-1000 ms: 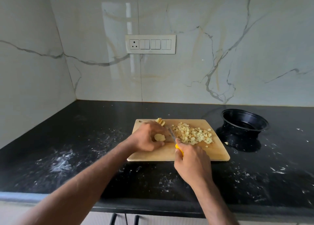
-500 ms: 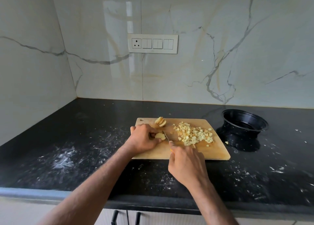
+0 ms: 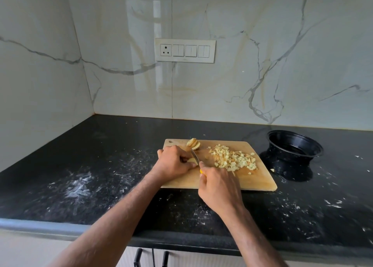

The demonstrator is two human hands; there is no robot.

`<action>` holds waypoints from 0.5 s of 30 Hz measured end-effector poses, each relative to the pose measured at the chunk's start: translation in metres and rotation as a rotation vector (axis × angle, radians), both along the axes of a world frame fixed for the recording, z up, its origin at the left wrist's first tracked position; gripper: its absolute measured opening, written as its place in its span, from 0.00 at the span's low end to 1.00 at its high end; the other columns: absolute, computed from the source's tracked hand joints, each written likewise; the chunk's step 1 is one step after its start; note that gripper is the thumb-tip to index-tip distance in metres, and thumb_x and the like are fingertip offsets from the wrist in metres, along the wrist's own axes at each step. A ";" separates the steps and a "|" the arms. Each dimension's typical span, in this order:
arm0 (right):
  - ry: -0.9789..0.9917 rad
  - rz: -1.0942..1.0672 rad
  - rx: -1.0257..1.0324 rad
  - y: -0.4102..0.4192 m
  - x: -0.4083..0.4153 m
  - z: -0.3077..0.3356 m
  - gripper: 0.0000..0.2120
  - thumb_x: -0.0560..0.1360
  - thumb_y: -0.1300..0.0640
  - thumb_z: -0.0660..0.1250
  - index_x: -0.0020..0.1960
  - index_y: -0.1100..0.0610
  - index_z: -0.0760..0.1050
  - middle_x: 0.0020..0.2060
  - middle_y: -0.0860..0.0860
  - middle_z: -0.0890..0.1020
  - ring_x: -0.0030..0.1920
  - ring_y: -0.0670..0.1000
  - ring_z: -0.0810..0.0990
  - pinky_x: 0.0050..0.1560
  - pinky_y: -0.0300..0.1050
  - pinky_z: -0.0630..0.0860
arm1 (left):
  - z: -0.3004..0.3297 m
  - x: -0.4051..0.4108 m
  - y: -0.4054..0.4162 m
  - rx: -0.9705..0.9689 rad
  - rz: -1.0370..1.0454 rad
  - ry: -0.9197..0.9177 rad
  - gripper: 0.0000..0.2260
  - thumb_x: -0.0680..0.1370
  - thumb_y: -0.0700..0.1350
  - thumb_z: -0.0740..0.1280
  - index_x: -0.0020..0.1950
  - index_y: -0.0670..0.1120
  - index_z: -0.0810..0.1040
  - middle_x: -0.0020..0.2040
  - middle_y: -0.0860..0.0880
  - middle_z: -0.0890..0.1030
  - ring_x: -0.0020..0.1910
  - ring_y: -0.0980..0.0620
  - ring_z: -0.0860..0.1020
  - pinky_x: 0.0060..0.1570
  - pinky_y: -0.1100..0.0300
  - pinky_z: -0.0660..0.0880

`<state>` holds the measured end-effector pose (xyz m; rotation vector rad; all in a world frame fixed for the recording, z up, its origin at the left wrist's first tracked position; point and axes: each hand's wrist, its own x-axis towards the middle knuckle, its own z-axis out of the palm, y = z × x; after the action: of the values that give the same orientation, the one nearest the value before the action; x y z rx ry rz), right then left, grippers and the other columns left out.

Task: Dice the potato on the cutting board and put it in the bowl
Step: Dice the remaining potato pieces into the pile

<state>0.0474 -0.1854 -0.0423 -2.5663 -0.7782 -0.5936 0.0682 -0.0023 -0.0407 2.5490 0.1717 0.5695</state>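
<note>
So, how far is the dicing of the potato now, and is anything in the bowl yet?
Done: a pile of diced potato lies on the cutting board. In hand: the left hand holds a potato piece while the right hand cuts it with the knife. Left: the potato slices at the far edge, and the black bowl shows no potato.

Matt wooden cutting board (image 3: 254,181), glossy black plastic bowl (image 3: 292,151), polished speckled black stone counter (image 3: 101,165).

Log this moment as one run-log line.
left hand: holds potato piece | right hand: grips knife, cutting | diced pile on cutting board | bowl: no potato visible
</note>
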 end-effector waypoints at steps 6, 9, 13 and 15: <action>0.046 -0.012 -0.038 0.002 -0.003 -0.001 0.15 0.84 0.52 0.58 0.57 0.55 0.82 0.30 0.43 0.78 0.24 0.43 0.73 0.21 0.34 0.64 | -0.001 0.002 -0.004 -0.008 0.010 0.004 0.08 0.73 0.55 0.75 0.48 0.54 0.88 0.46 0.56 0.85 0.54 0.50 0.77 0.56 0.52 0.62; 0.053 0.002 -0.045 -0.001 -0.004 -0.001 0.13 0.83 0.54 0.59 0.50 0.55 0.81 0.31 0.45 0.81 0.23 0.43 0.73 0.22 0.34 0.66 | 0.000 0.001 -0.005 0.004 0.004 0.013 0.09 0.74 0.55 0.74 0.47 0.51 0.88 0.46 0.53 0.85 0.53 0.49 0.77 0.54 0.53 0.61; 0.098 0.016 -0.066 -0.011 -0.011 -0.006 0.09 0.81 0.56 0.62 0.51 0.54 0.81 0.31 0.46 0.81 0.22 0.44 0.72 0.22 0.39 0.71 | 0.003 -0.001 -0.006 -0.014 0.003 0.014 0.09 0.74 0.55 0.75 0.52 0.54 0.87 0.50 0.55 0.85 0.56 0.49 0.77 0.60 0.52 0.64; 0.105 0.006 -0.055 -0.018 -0.015 -0.008 0.14 0.80 0.57 0.63 0.63 0.54 0.80 0.32 0.45 0.82 0.23 0.44 0.73 0.22 0.37 0.70 | 0.004 -0.003 -0.007 -0.025 -0.011 0.026 0.10 0.74 0.54 0.75 0.53 0.54 0.87 0.51 0.54 0.85 0.56 0.49 0.78 0.65 0.49 0.68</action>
<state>0.0329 -0.2032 -0.0499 -2.6200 -0.7762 -0.4380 0.0648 -0.0091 -0.0365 2.5328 0.1723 0.5272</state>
